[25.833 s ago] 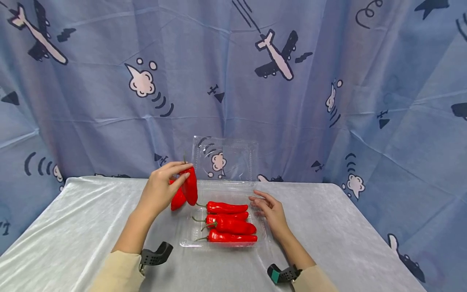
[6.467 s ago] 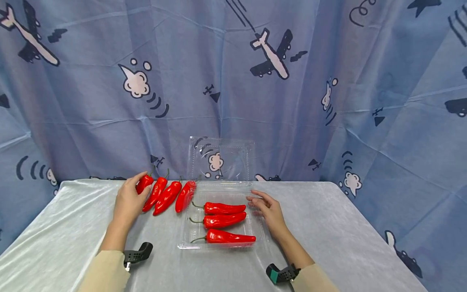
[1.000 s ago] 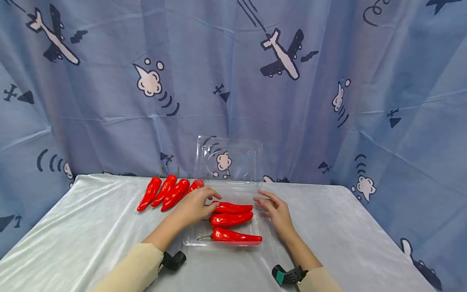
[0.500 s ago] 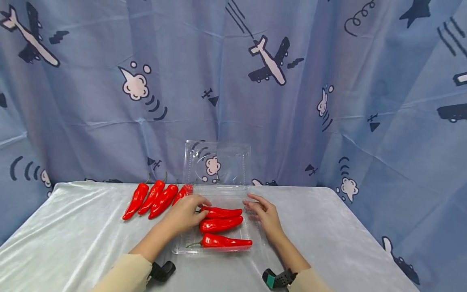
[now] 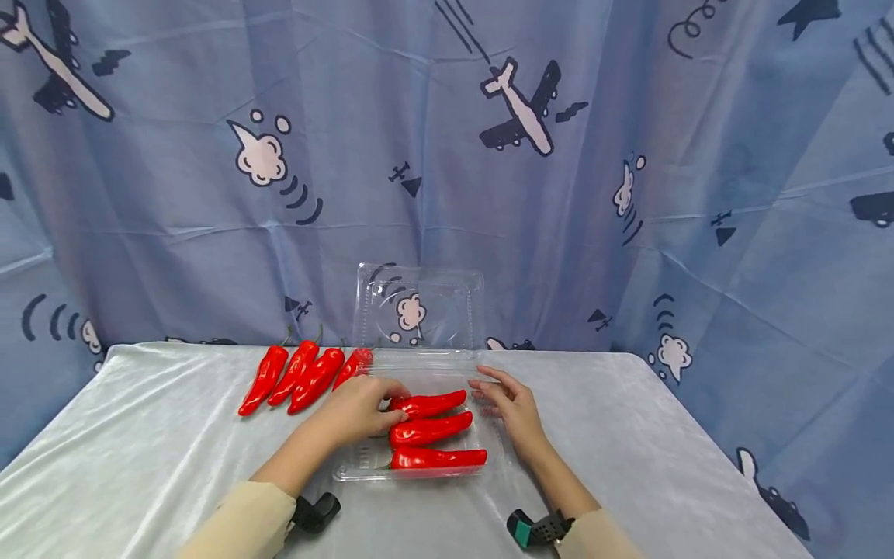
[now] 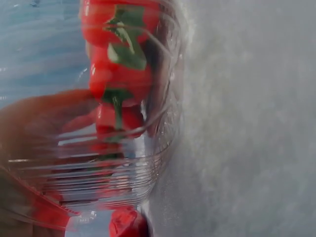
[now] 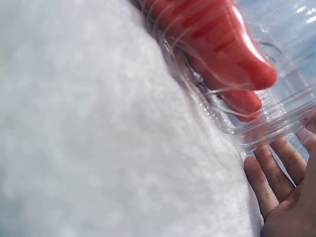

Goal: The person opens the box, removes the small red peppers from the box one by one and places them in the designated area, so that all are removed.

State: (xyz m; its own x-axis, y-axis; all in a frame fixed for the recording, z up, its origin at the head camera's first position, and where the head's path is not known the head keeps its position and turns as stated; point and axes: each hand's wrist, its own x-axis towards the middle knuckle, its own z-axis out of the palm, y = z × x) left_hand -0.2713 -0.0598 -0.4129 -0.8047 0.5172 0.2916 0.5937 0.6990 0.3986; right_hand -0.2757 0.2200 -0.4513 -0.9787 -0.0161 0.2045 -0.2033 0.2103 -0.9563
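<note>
In the head view, a clear plastic clamshell box (image 5: 370,472) stands with its lid (image 5: 447,307) upright behind. Inside lie three long red peppers: a far one (image 5: 436,403), a middle one (image 5: 433,429) and a near one (image 5: 440,458). My left hand (image 5: 359,407) reaches over the box's left side and pinches the far pepper at its stem end, between thumb and fingers. The left wrist view shows stem ends (image 6: 118,98) through the clear wall. My right hand (image 5: 513,407) rests at the box's right wall, fingers loosely extended, also seen in the right wrist view.
Several more red peppers (image 5: 316,380) lie in a slanted row on the white cloth (image 5: 174,435) left of the box; the rightmost (image 5: 355,365) is partly behind the box's back left corner. A blue patterned curtain (image 5: 447,155) hangs behind the table.
Since 25.8 seconds ago, peppers have passed from the box to the row on the left. My left hand has since come back to the box; the far pepper now tilts slightly. My right hand stays.
</note>
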